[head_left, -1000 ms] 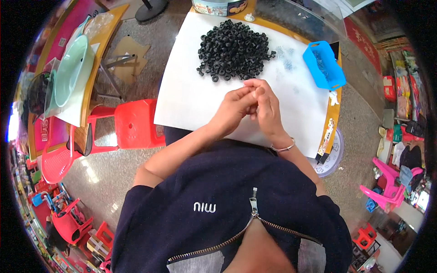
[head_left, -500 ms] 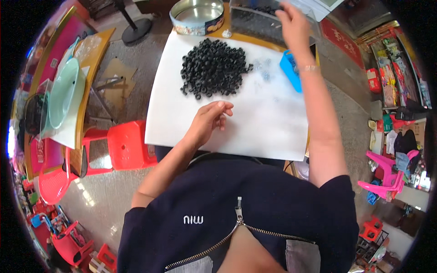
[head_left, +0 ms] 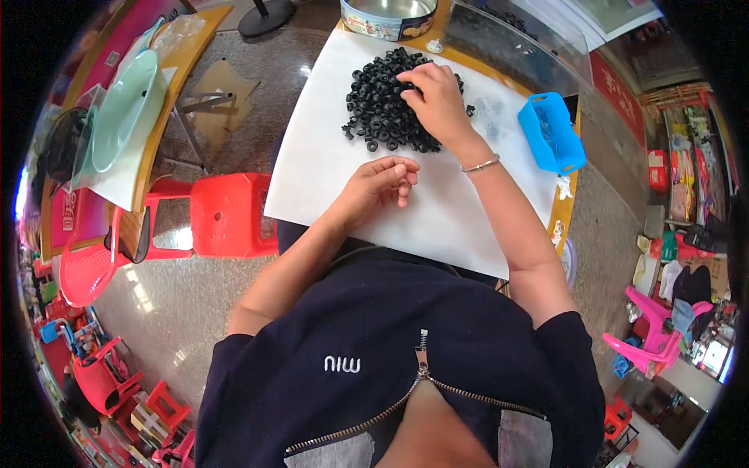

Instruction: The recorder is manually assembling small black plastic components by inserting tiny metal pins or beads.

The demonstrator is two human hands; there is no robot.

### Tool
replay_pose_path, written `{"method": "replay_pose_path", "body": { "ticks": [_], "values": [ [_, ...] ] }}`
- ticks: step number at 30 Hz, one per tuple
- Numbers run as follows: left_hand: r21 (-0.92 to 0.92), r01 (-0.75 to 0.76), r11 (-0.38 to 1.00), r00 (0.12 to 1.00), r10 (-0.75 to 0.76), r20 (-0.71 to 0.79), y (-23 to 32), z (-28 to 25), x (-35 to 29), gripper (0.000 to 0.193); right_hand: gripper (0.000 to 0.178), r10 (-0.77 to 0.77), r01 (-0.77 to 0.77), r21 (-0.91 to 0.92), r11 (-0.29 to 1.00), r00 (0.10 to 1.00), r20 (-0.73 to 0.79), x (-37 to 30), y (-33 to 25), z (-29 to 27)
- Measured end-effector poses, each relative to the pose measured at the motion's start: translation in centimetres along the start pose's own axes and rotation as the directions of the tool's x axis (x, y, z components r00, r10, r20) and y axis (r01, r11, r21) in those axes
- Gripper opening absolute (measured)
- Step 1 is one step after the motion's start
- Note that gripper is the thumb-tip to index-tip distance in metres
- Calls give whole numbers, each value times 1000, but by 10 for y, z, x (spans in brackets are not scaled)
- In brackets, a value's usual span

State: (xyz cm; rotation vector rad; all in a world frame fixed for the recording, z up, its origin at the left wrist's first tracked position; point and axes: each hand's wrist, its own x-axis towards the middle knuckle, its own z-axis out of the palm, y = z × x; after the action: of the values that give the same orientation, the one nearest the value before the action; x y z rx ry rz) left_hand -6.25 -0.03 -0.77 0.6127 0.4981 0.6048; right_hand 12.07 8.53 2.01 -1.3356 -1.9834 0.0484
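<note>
The fingers (head_left: 424,78) are looked down on from the head, above and behind; the shirt (head_left: 390,308) is caught nearer.

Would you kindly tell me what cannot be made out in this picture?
All in the head view:
Black pieces beneath the right hand: hidden by it.
Whether the left hand holds anything: its curl hides the palm.
Round tin: far rim cut off by the upper edge.
Specks in the blue basket: too small to identify.

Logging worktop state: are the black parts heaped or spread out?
Heaped: the black parts lie piled together on the white sheet, a few loose at the pile's edge; the right hand hides some.
</note>
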Motion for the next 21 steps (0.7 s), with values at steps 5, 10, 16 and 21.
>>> {"method": "replay_pose_path", "body": {
  "ticks": [5,10,16,21],
  "values": [
    [-38,-15,999,1000,15,-4,1,2,0,25,12,-26,32,-123,992,999,48,3,2,7],
    [-71,-8,997,1000,8,1,-2,0,0,23,14,70,-70,60,996,998,1,-6,-3,-3],
    [32,-174,984,975,177,-135,2,14,0,21,19,532,-562,774,291,767,358,-48,-44,-45],
    [423,-403,812,867,486,-107,13,33,11,26,18,558,-449,859,-248,658,505,-81,-59,-46]
  ]
}}
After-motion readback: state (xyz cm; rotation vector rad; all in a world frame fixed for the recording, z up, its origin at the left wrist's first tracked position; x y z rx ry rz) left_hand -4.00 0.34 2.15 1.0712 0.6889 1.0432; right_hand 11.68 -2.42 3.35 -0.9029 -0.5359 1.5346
